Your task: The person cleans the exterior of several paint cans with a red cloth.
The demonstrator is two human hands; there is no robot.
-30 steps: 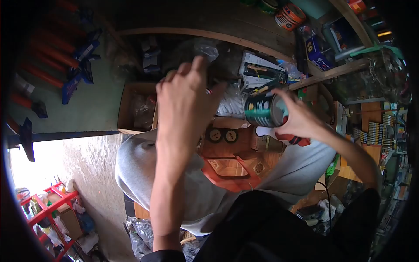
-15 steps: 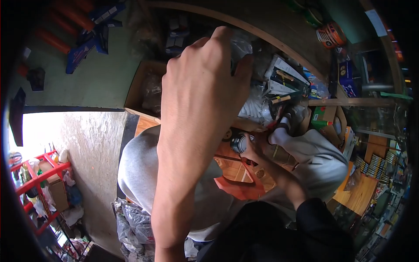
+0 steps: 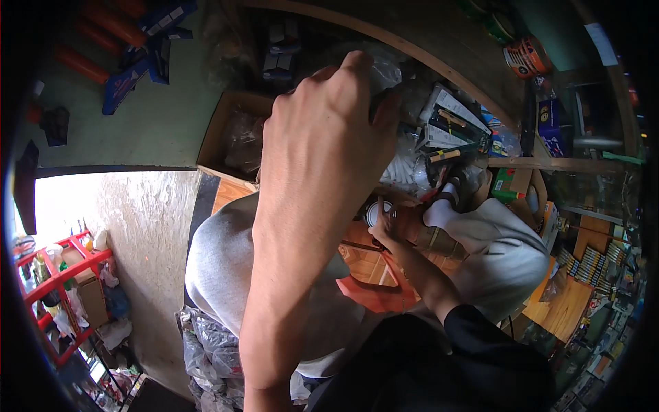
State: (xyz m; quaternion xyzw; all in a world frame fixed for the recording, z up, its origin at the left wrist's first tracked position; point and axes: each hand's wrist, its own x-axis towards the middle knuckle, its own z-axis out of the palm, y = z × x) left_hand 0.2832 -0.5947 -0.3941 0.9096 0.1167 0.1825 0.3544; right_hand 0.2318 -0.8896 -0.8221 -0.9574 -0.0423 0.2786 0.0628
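Observation:
My left hand (image 3: 326,130) is raised close to the camera, its back towards me and its fingers curled forward. The fingertips are hidden, so what it holds, if anything, does not show. Lower down, my right hand (image 3: 386,226) grips a round can (image 3: 373,212) with a pale top, between my knees. Under the can lie the tiled floor (image 3: 367,263) and a red-orange piece (image 3: 374,295).
An open cardboard box (image 3: 213,141) stands left of my raised hand. Beyond are plastic bags, flat white packages (image 3: 446,123) and a wooden shelf edge (image 3: 412,42). A red rack (image 3: 62,278) stands at the far left, and battery packs (image 3: 592,266) lie at the right.
My left hand has shifted slightly right and down. My right hand has moved a little left and up with the can, whose top now faces the camera more.

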